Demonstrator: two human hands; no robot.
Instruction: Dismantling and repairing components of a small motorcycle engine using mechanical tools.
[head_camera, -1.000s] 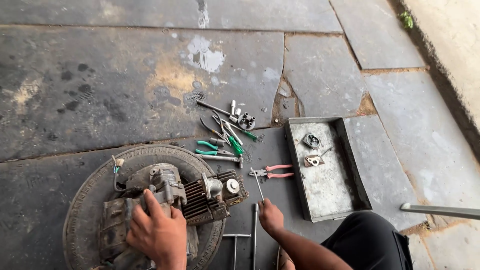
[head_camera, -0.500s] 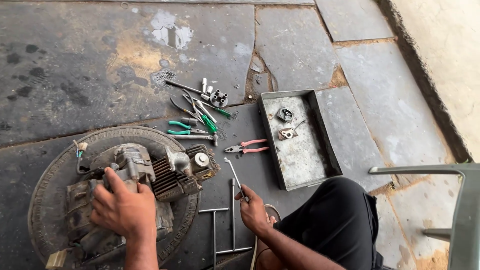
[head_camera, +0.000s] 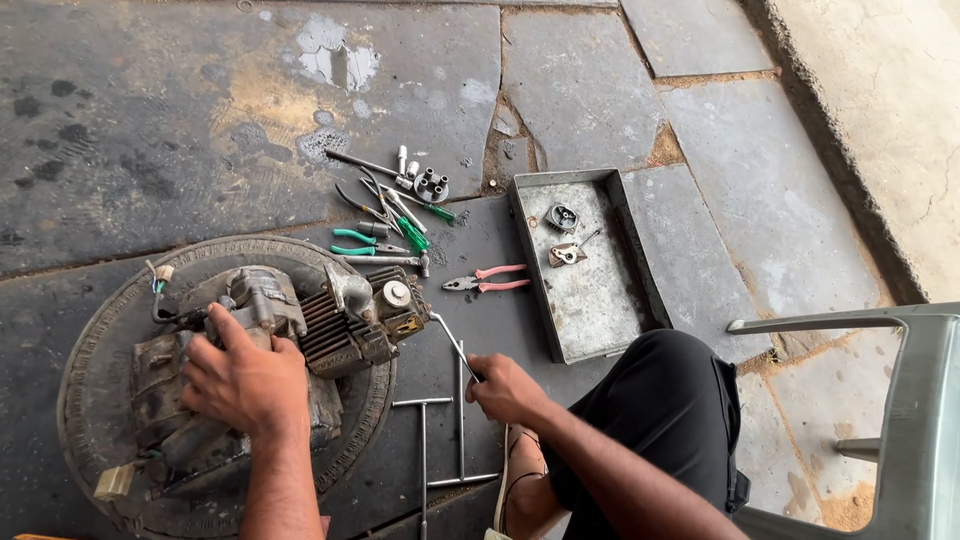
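A small dirty engine (head_camera: 300, 320) lies on an old tyre (head_camera: 100, 330) on the stone floor. My left hand (head_camera: 245, 385) rests flat on top of the engine's left part. My right hand (head_camera: 505, 390) grips the end of a thin metal rod tool (head_camera: 450, 342) whose tip points toward the engine's right end, by its round silver cap (head_camera: 397, 294). Two T-handle wrenches (head_camera: 440, 430) lie on the floor between my hands.
Pink-handled pliers (head_camera: 487, 283) lie right of the engine. Green-handled pliers, a screwdriver and sockets (head_camera: 395, 215) are scattered beyond it. A grey metal tray (head_camera: 640, 270) with small parts sits to the right. My knee in black (head_camera: 660, 400) and a grey chair (head_camera: 900, 400) are at lower right.
The view has shifted, so everything sits lower and more to the right in frame. My right hand has taken up the thin rod and its tip has moved toward the engine. My left hand stays on the engine.
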